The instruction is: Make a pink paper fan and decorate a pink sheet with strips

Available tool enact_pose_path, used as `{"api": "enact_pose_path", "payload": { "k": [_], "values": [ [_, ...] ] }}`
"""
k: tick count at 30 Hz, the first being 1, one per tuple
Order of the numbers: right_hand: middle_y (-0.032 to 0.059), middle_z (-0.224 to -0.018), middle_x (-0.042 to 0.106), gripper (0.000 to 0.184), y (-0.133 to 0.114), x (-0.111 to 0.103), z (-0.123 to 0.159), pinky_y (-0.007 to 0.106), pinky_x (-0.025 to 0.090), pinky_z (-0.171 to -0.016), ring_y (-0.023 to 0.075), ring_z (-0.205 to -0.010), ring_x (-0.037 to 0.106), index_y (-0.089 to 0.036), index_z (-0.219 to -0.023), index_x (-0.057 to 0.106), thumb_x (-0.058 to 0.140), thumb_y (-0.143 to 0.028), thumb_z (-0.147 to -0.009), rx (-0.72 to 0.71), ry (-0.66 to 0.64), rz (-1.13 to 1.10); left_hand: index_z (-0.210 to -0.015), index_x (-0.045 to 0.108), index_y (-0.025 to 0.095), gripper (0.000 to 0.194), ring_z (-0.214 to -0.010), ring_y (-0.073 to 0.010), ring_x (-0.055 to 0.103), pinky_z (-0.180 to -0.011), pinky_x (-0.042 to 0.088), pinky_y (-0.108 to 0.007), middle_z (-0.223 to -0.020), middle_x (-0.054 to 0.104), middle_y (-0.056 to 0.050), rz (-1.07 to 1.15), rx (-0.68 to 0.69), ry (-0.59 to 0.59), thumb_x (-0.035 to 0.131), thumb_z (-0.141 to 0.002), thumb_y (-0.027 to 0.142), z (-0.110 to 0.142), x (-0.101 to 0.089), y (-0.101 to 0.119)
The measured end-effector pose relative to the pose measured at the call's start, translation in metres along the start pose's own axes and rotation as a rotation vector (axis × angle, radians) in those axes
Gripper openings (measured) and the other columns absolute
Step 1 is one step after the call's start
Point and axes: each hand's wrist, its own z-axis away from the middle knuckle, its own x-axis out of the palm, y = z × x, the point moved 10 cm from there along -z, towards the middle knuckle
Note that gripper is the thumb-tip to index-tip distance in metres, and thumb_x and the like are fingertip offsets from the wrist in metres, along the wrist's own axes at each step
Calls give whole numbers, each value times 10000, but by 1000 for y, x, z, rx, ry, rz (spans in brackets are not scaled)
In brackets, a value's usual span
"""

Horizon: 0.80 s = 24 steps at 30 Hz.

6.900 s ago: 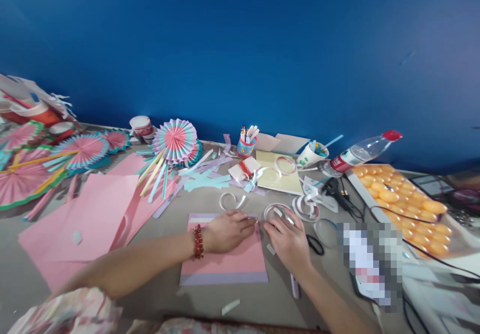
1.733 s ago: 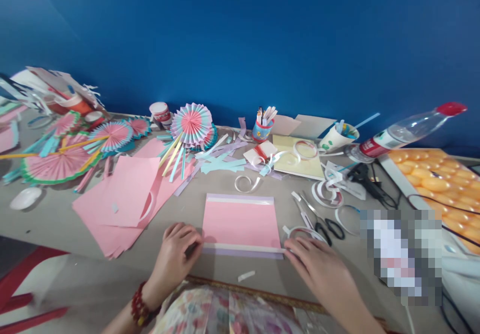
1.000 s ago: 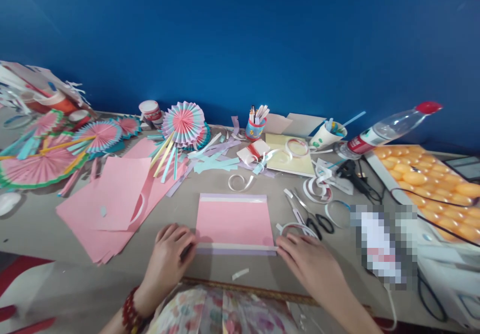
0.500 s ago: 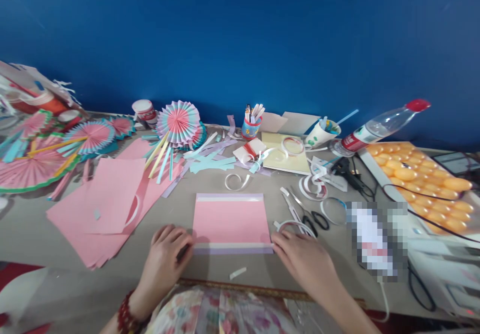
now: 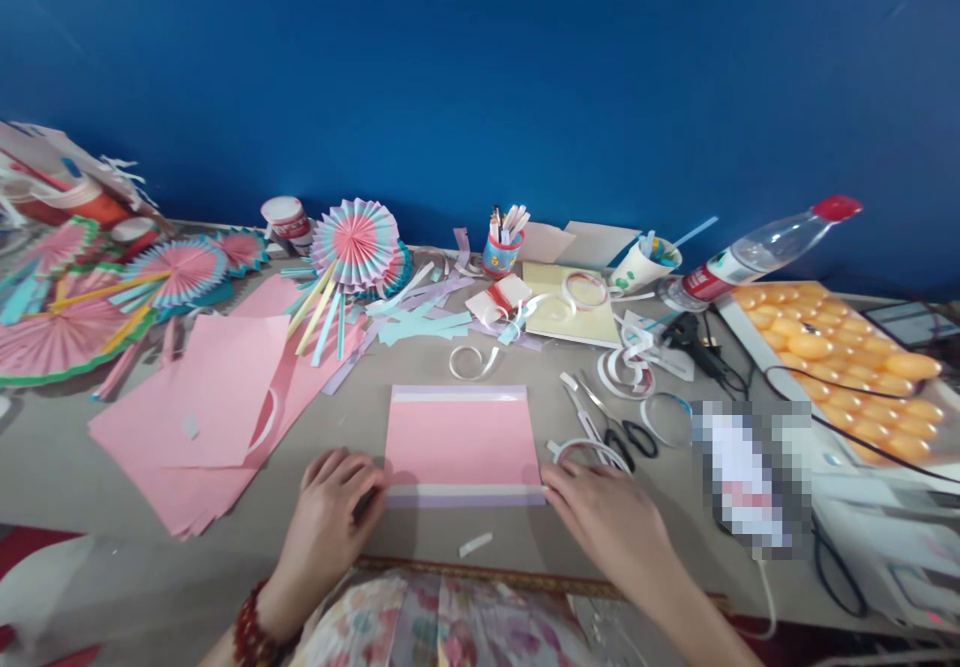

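Observation:
In front of me a pink paper sheet [image 5: 462,439] lies flat. Across its far and near edges run white strips with light purple borders. My left hand [image 5: 339,499] is curled at the sheet's near left corner, thumb and fingers closed on the edge. At the near right corner my right hand [image 5: 600,515] has its fingers pressed together on the edge, by the end of the white strip. The fingertips of both hands are partly hidden. A ring of white tape [image 5: 592,447] lies against the knuckles of my right hand.
Scissors [image 5: 631,437] and a utility knife [image 5: 583,409] lie beyond my right hand. Pink sheets [image 5: 180,397] are stacked at left, near folded paper fans [image 5: 355,237]. A plastic bottle [image 5: 757,252] leans at the right back. A small white scrap [image 5: 475,545] lies near the table edge.

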Motion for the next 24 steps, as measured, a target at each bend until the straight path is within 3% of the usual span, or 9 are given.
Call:
{"api": "enact_pose_path", "payload": {
  "k": [15,24],
  "values": [
    [20,-926,706,168,1,3,-1,296,407,-669,210,-787,675,-305,-1011,638,504,-235,-938,38,-67,36,-812,584,220,113,-845,-216,555,-841,372,-374,-857,641,-23,22,-15,-18,512,-877,162,0,2,-2],
    [43,-956,702,133,8,4,-8,261,344,-549,228,-755,696,-281,-1017,615,535,-272,-912,26,-128,81,-780,558,209,101,-775,-201,549,-779,370,-349,-799,623,-16,-11,-5,-48,517,-851,152,-9,-4,6]
  ]
}}
